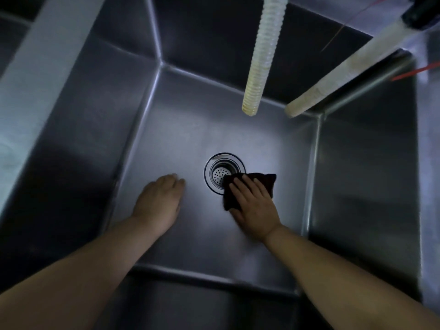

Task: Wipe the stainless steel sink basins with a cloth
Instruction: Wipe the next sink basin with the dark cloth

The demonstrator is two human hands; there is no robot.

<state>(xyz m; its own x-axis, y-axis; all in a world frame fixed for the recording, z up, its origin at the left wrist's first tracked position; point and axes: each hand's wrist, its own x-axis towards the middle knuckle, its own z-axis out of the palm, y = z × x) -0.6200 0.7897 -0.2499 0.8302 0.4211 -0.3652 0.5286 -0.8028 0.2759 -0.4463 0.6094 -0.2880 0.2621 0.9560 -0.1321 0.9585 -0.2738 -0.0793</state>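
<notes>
Across nearly the whole frame, a deep stainless steel sink basin is seen from above, its four walls sloping down to a flat floor at the centre. Along the left edge of the frame, a pale band of the sink's rim runs diagonally from the top toward the lower left.

From the top of the frame, a ribbed translucent hose hangs down into the basin, its yellowed open end above the floor. From the upper right, a second pale hose slants down toward the basin's far right corner; its upper end meets a dark fitting at the top right edge.

Two bare forearms enter from the lower corners. The left hand rests palm down on the basin floor, left of centre, fingers straight and holding nothing. The right hand lies flat with fingers spread, pressing a dark cloth against the floor just right of centre.

At the centre of the floor, the round drain strainer shows its perforated basket; the cloth's left corner overlaps the strainer's lower right rim.
</notes>
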